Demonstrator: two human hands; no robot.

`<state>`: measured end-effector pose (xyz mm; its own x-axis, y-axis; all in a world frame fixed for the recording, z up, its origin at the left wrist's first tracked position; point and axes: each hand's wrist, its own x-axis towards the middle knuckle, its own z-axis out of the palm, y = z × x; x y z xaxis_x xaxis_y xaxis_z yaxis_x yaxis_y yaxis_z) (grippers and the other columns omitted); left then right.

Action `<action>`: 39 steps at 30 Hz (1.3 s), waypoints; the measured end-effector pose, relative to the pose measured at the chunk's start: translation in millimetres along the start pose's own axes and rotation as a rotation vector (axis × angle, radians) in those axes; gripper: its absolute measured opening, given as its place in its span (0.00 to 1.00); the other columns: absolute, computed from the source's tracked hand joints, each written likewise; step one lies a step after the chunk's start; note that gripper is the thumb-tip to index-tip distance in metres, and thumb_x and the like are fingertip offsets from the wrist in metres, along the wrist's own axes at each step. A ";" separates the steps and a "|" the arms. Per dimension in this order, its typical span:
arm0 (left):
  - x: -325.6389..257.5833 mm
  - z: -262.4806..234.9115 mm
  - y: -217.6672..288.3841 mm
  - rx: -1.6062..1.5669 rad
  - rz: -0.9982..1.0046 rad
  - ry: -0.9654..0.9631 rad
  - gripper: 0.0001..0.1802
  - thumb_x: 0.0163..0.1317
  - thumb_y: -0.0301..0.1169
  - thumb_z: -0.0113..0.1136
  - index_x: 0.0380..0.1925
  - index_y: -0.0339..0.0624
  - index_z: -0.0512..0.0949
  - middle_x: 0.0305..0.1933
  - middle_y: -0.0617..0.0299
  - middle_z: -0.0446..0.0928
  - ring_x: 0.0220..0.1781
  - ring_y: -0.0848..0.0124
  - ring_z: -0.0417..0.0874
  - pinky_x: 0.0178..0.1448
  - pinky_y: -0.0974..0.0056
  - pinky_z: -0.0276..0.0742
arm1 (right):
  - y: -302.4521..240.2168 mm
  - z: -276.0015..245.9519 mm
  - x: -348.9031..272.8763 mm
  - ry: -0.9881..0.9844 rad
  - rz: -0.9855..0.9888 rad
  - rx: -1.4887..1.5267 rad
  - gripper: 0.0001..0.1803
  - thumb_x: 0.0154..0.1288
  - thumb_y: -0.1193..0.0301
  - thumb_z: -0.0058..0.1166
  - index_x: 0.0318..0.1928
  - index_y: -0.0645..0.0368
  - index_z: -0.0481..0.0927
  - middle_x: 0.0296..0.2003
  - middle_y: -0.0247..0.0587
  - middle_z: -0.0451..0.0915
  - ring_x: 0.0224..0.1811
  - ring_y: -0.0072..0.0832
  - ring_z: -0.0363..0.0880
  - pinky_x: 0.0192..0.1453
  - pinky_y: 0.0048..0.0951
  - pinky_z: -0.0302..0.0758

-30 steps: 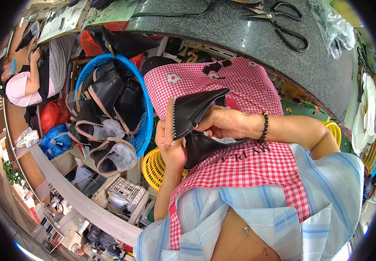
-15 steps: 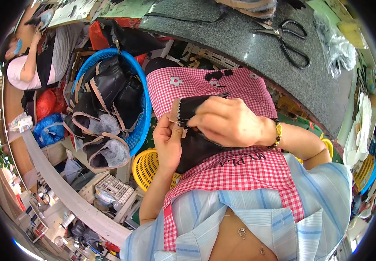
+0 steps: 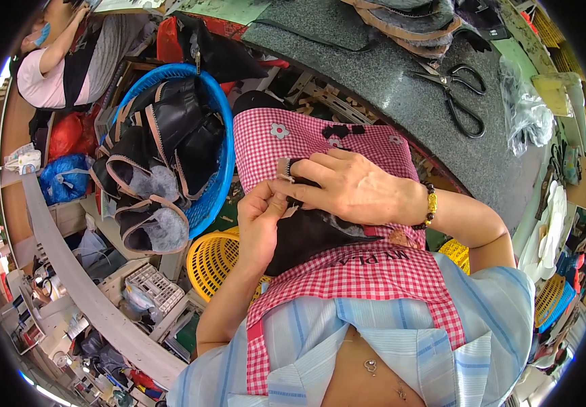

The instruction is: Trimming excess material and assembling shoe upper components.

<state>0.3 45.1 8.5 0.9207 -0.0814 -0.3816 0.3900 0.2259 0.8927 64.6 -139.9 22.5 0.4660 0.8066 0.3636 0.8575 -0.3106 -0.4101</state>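
A black leather boot upper [image 3: 303,241] with a tan edge strip and a patch of grey fur lining lies on my lap over a red-and-white checked apron [image 3: 259,136]. At its left side, my left hand [image 3: 260,216] pinches the tan edge between thumb and fingers. My right hand [image 3: 360,190] is laid across the top of the upper, its fingers bent around the edge and meeting the left fingertips. The right fingertips are partly hidden, and whether they also hold a small tool cannot be made out.
On my left stands a blue basket [image 3: 227,139] piled with similar fur-lined uppers. A yellow basket [image 3: 201,271] is below it. Black-handled scissors [image 3: 447,81], fur-lined pieces [image 3: 408,24] and clear plastic [image 3: 527,112] lie on the grey worktop [image 3: 401,95]. Another person [image 3: 55,64] works at far left.
My right hand has come down flatter over the upper, covering its black top part and closing in on the left fingertips. Grey lining now shows below that hand. The view has shifted slightly.
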 end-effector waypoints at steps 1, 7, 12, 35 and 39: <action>1.6 -0.1 -4.3 -0.041 -0.029 0.014 0.08 0.67 0.24 0.47 0.32 0.36 0.76 0.30 0.68 0.76 0.32 0.84 0.74 0.38 0.78 0.67 | 1.5 -0.3 -0.6 0.013 -0.032 0.003 0.19 0.53 0.70 0.52 0.48 0.61 0.76 0.43 0.40 0.73 0.42 0.33 0.76 0.39 0.30 0.76; 5.8 -3.5 -5.5 -0.107 -0.123 0.005 0.08 0.67 0.26 0.49 0.33 0.35 0.77 0.31 0.68 0.78 0.32 0.83 0.74 0.40 0.77 0.68 | 0.4 4.2 -4.8 0.089 0.012 0.158 0.16 0.52 0.71 0.54 0.43 0.63 0.75 0.42 0.42 0.73 0.40 0.37 0.78 0.41 0.35 0.77; 4.5 -4.7 -4.1 -0.068 -0.154 -0.031 0.10 0.68 0.29 0.50 0.33 0.35 0.77 0.32 0.68 0.78 0.33 0.83 0.75 0.40 0.77 0.68 | -3.4 -1.6 -2.4 0.011 0.135 0.221 0.18 0.49 0.71 0.60 0.41 0.64 0.73 0.41 0.44 0.72 0.38 0.40 0.78 0.41 0.36 0.77; 2.1 -9.0 -15.1 -0.174 -0.004 -0.026 0.06 0.66 0.29 0.54 0.37 0.39 0.70 0.37 0.56 0.80 0.46 0.67 0.82 0.54 0.66 0.74 | -15.2 39.1 -32.8 0.004 0.887 1.585 0.16 0.65 0.62 0.58 0.28 0.64 0.80 0.19 0.29 0.73 0.18 0.15 0.66 0.22 0.20 0.62; 1.0 -2.6 -12.2 -0.268 0.077 -0.021 0.05 0.66 0.28 0.54 0.37 0.39 0.71 0.38 0.56 0.80 0.43 0.68 0.82 0.51 0.68 0.74 | -16.0 50.8 -33.9 -0.037 0.995 1.787 0.15 0.63 0.63 0.59 0.26 0.62 0.79 0.19 0.27 0.72 0.18 0.10 0.62 0.21 0.16 0.57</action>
<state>-3.6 44.8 -3.4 0.9488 -0.0738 -0.3071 0.3036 0.4809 0.8225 24.0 -136.7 -25.7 0.5177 0.7206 -0.4613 -0.7706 0.1583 -0.6174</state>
